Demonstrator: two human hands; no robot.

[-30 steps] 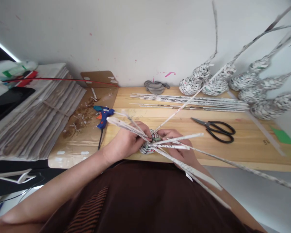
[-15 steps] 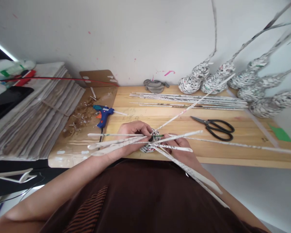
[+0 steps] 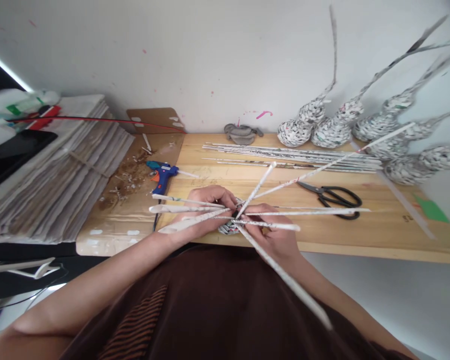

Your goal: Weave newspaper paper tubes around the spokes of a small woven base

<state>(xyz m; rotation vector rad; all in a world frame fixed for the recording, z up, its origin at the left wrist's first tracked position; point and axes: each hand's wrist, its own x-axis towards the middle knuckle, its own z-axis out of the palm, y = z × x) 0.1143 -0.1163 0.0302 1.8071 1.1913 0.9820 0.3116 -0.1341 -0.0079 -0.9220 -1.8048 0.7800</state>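
Note:
Between my hands, near the table's front edge, is a small woven newspaper piece (image 3: 228, 227). Several rolled paper strips (image 3: 285, 281) fan out from it in all directions. My left hand (image 3: 208, 205) is closed around its left side, thumb and fingertips pinching at the strips' crossing point. From the right, my right hand (image 3: 272, 232) is closed at the same crossing, fingers on the strips. One long strip slants up to the far right, above the scissors. The fingertips and much of the woven piece are partly hidden by strips.
Black-handled scissors (image 3: 339, 200) lie right of my hands, below a row of loose paper rods (image 3: 296, 156). Woven gourd shapes (image 3: 332, 127) stand at the back right. A blue glue gun (image 3: 164, 177), a grey cloth (image 3: 242, 133) and a newspaper stack (image 3: 67, 165) are also there.
The strips have shifted around the woven piece. One now points upward, and the long slanting strip reaches farther right. My right hand has moved slightly left, closer to the crossing.

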